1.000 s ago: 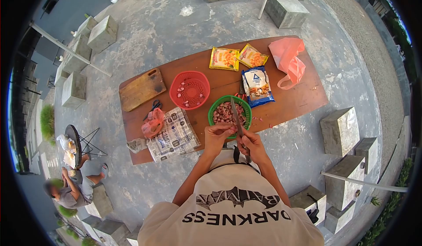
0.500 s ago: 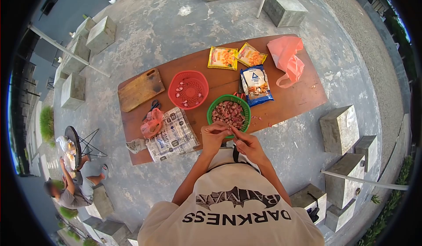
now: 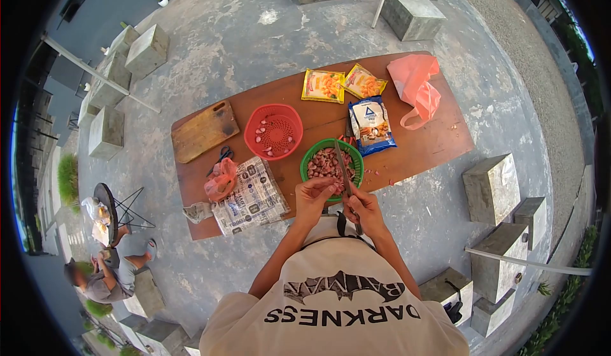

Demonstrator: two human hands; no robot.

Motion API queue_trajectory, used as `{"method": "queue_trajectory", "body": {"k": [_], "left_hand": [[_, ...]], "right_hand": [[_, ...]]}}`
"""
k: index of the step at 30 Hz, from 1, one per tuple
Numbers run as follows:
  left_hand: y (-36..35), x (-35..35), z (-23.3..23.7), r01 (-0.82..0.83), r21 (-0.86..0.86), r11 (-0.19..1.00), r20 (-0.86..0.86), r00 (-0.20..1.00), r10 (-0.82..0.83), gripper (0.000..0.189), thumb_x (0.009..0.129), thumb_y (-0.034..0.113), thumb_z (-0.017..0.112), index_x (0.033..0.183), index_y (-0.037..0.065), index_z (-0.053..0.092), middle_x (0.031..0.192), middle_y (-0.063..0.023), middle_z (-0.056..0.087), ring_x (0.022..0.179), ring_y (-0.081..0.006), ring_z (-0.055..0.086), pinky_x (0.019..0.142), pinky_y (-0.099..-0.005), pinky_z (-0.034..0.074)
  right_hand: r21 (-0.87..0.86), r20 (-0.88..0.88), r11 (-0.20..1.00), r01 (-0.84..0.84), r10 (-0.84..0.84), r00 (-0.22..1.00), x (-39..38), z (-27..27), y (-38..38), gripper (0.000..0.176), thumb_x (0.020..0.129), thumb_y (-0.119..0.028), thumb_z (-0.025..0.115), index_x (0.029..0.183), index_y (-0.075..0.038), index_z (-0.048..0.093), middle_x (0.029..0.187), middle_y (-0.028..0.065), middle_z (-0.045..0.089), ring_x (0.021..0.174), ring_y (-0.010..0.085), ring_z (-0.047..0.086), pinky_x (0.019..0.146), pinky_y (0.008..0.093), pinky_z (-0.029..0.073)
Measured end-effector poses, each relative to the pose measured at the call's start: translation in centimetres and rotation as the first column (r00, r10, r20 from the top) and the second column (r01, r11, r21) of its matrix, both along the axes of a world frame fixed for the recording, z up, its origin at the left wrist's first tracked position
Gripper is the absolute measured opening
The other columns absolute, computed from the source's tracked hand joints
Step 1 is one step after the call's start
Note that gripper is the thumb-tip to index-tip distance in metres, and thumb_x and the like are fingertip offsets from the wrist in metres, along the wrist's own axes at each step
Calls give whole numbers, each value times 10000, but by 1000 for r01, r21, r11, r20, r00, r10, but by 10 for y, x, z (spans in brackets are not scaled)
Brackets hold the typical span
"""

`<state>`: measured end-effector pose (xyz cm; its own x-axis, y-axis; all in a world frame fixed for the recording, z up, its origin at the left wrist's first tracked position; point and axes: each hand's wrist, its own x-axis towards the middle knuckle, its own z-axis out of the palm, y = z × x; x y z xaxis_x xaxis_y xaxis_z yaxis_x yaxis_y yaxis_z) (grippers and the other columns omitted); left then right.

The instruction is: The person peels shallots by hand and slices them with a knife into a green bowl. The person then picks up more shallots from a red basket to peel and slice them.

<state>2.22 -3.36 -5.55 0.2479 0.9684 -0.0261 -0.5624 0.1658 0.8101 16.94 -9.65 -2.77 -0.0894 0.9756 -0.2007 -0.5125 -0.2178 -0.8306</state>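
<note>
My right hand (image 3: 365, 212) is closed around the handle of a knife (image 3: 341, 162), whose blade points away from me over the green basket (image 3: 361, 176). My left hand (image 3: 312, 198) pinches a small reddish shallot (image 3: 335, 188) beside the blade. Both hands are at the near rim of the basket, which holds many unpeeled shallots (image 3: 323, 163). Farther left stands a red colander (image 3: 293, 119) with several peeled shallots (image 3: 268, 150) inside.
On the brown table (image 3: 417, 155) lie a wooden cutting board (image 3: 205, 132), scissors (image 3: 223, 157), newspaper (image 3: 251, 197), an orange plastic bag (image 3: 221, 179), a blue-white packet (image 3: 372, 125), yellow packets (image 3: 323, 85) and a pink bag (image 3: 417, 82). A person (image 3: 111, 279) sits at far left.
The knife blade has swung up into view in my right hand, over the basket. My hands have shifted slightly apart. The seated person's arm has lowered from the small table.
</note>
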Motion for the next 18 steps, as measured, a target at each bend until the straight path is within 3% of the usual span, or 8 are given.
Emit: {"method": "queue_trajectory", "body": {"k": [6,8,13,18], "left_hand": [[2,-1,0,25,-41,999,5,1000,-25,193,819,-97,609,996,-29,644,997,-155,670,884,-187,657,797,-305,539],[5,-2,-1,28,-19,999,77,997,-26,198,819,-96,606,1002,-30,643,1007,-151,669,896,-193,658,793,-301,536],[5,-2,2,21,-50,999,29,999,-19,230,819,-71,620,1044,-25,631,1013,-143,667,896,-189,653,801,-307,527],[4,5,22,31,-84,996,39,999,-28,257,819,-48,635,1073,-20,620,995,-122,668,868,-167,641,809,-304,518]], "right_hand": [[-7,11,1000,27,-27,1000,-1,-4,1,453,964,-155,510,1404,-132,402,761,-25,447,551,61,393,450,192,312],[-3,15,1000,28,-28,999,-2,-6,0,454,965,-157,509,1405,-130,400,756,-25,447,549,60,393,451,191,313],[3,95,999,38,-38,995,-5,0,2,449,967,-171,506,1401,-115,405,723,-30,428,542,61,391,451,189,310],[-21,43,999,25,-24,999,-6,4,4,458,966,-173,507,1407,-112,394,752,-25,433,549,63,402,449,188,313]]}}
